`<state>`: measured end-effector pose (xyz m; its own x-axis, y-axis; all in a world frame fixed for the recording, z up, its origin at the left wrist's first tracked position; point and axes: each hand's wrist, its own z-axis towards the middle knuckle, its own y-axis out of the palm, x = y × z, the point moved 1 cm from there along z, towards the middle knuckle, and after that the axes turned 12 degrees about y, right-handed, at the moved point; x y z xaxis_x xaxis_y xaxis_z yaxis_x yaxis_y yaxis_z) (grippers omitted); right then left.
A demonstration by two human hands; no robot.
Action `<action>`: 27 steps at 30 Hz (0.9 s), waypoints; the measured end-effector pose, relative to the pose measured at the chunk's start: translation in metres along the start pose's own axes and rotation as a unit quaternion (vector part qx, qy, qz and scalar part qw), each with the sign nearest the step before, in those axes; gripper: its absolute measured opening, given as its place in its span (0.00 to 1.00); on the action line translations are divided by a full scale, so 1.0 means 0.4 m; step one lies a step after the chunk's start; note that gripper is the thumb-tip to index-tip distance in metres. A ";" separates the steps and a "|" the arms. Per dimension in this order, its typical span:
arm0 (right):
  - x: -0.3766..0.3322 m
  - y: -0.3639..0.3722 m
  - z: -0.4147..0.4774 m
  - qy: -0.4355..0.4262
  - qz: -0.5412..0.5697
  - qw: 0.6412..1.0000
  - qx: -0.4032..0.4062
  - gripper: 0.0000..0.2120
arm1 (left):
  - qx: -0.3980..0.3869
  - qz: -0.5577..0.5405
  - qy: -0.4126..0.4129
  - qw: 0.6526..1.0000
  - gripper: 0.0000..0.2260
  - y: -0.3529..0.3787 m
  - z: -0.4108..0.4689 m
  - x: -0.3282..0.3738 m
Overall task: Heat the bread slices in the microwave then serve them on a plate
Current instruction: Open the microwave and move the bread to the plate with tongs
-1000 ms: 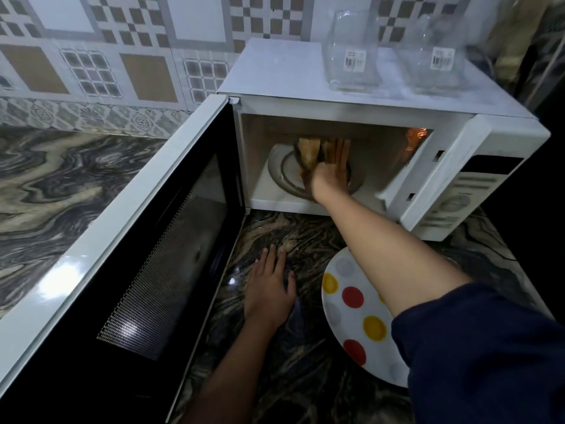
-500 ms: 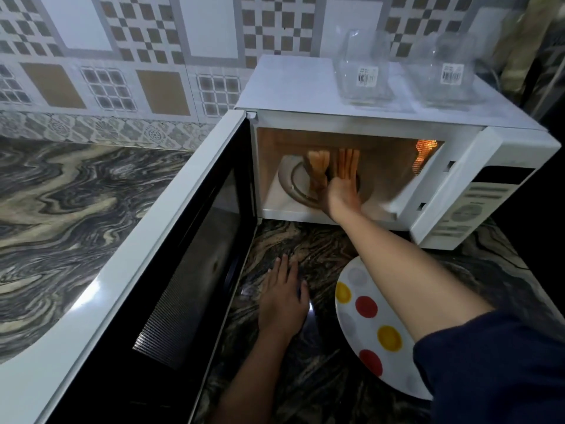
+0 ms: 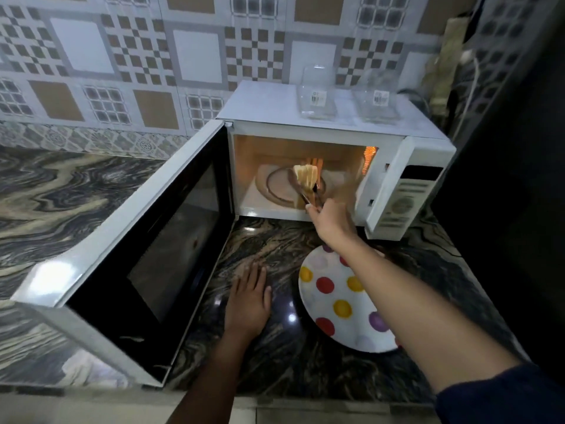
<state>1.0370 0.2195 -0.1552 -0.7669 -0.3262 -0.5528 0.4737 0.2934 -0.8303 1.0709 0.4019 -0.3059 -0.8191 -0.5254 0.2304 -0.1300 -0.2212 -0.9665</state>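
Note:
The white microwave (image 3: pixel 406 185) stands open and lit inside, its door (image 3: pixel 146 240) swung out to the left. My right hand (image 3: pixel 331 220) is at the mouth of the oven and grips a dark holder (image 3: pixel 308 195) that carries several upright bread slices (image 3: pixel 305 179) above the glass turntable (image 3: pixel 275 191). What the holder is exactly cannot be made out. A white plate with coloured dots (image 3: pixel 333 307) lies on the counter under my right forearm. My left hand (image 3: pixel 249 301) rests flat on the dark marble counter, just left of the plate.
Two clear glass containers (image 3: pixel 318 96) (image 3: pixel 379 99) sit on top of the microwave. The open door blocks the counter to the left. A tiled wall runs behind, and a dark surface stands close on the right. The counter's front edge is near my body.
My right hand has drawn back from deep inside the microwave to its opening, bringing the bread slices along. The left hand stays flat on the counter. My view has pulled back.

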 end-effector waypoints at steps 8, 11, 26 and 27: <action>0.252 -0.081 -0.155 0.018 -0.006 1.000 -0.006 0.22 | 0.014 -0.009 -0.040 0.999 0.33 0.014 -0.144 0.097; 0.351 -0.090 -0.215 0.039 -0.012 0.999 0.000 0.22 | 0.002 -0.006 -0.055 0.998 0.34 0.023 -0.175 0.125; 0.570 -0.118 -0.288 0.158 -0.086 0.983 0.048 0.20 | 0.043 -0.029 -0.067 0.996 0.23 0.039 -0.217 0.147; 0.571 -0.113 -0.288 0.153 -0.093 0.983 0.048 0.20 | 0.045 -0.030 -0.067 0.996 0.23 0.039 -0.216 0.147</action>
<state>0.7907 0.2353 -0.2358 -0.9311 -0.0759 -0.3568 0.3414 0.1635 -0.9256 0.9726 0.4387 -0.3170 -0.7280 -0.6132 0.3066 -0.1210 -0.3253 -0.9378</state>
